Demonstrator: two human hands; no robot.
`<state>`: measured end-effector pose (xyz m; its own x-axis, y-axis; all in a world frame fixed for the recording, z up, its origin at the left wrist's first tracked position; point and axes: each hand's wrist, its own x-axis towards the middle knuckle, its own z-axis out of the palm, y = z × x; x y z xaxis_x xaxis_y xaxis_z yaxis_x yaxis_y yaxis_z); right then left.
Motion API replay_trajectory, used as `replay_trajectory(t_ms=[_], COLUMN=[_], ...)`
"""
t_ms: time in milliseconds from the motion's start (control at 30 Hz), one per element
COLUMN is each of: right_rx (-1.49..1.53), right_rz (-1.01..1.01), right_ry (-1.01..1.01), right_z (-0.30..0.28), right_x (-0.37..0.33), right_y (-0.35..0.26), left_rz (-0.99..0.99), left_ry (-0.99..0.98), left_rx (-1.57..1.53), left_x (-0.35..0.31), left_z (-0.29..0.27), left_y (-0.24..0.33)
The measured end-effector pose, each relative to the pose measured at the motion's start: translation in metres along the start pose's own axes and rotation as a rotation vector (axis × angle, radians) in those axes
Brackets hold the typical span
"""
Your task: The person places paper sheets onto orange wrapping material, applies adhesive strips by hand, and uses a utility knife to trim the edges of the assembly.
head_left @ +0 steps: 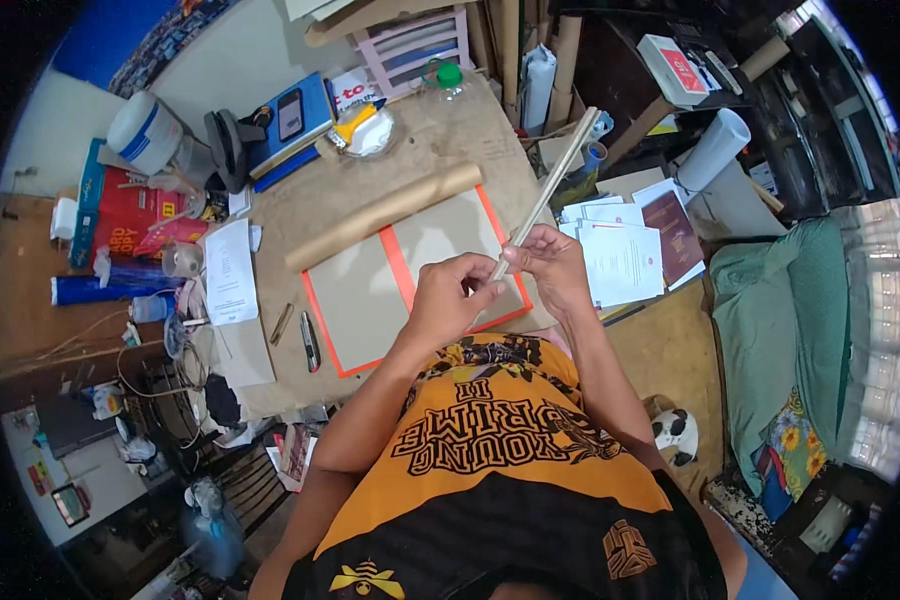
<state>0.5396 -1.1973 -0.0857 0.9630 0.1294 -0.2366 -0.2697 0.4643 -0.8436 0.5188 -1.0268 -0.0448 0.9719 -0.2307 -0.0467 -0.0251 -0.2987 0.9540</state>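
**Cluttered craft table, both hands on a long pale strip**

I see a worn brown table (440, 140) crowded with supplies, a tiled floor at its far side. My left hand (448, 298) sits curled just below the centre, its fingertips pinched on the lower end of a long pale strip (555, 180). My right hand (552, 268) is closed around the same end from 3 o'clock, thumb on top. The strip rises from the hands toward 1 o'clock, tilted, its far tip out past the table edge.

Under the hands lies an open orange-edged board (385, 290) with grey panels. A roll of brown paper (385, 215) lies along its upper edge, from 9 to 1 o'clock. At 9 o'clock of the board I see a pen-like cutter (310, 342) and a sheet of white paper (230, 272). At 3 o'clock, white printed sheets (625, 255) and a maroon booklet (673, 225) fan out. At 12 o'clock stands a green-capped bottle (448, 80).
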Motion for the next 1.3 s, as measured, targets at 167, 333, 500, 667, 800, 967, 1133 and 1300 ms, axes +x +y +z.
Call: replay_trajectory(t_ms=[167, 333, 500, 667, 800, 967, 1133, 1300], right_rx=[-0.089, -0.125, -0.136, -0.104, -0.047, -0.103, -0.058, -0.068], right_rz=[0.021, -0.014, -0.032, -0.057, -0.100, -0.110, -0.051, 0.021], right_ry=[0.171, 0.151, 0.146, 0.121, 0.217, 0.319, 0.367, 0.378], right_z=[0.011, 0.020, 0.025, 0.016, 0.002, 0.000, -0.003, -0.012], right_x=[0.003, 0.009, 0.007, 0.017, 0.034, 0.047, 0.050, 0.045], right_y=[-0.027, -0.047, -0.051, -0.049, -0.060, -0.022, 0.047, 0.113], left_rz=[-0.079, -0.121, -0.181, -0.203, -0.260, -0.180, 0.149, 0.181], left_ry=[-0.051, -0.076, -0.107, -0.131, -0.170, -0.108, 0.116, 0.148], left_rx=[-0.038, -0.247, -0.319, -0.290, -0.275, -0.135, 0.388, 0.579], left_x=[-0.002, -0.002, -0.004, -0.005, -0.009, -0.017, -0.023, -0.039], left_z=[-0.010, -0.014, -0.019, -0.025, -0.034, -0.033, -0.029, -0.032], left_y=[-0.011, -0.018, -0.021, -0.020, -0.029, -0.051, -0.065, -0.126])
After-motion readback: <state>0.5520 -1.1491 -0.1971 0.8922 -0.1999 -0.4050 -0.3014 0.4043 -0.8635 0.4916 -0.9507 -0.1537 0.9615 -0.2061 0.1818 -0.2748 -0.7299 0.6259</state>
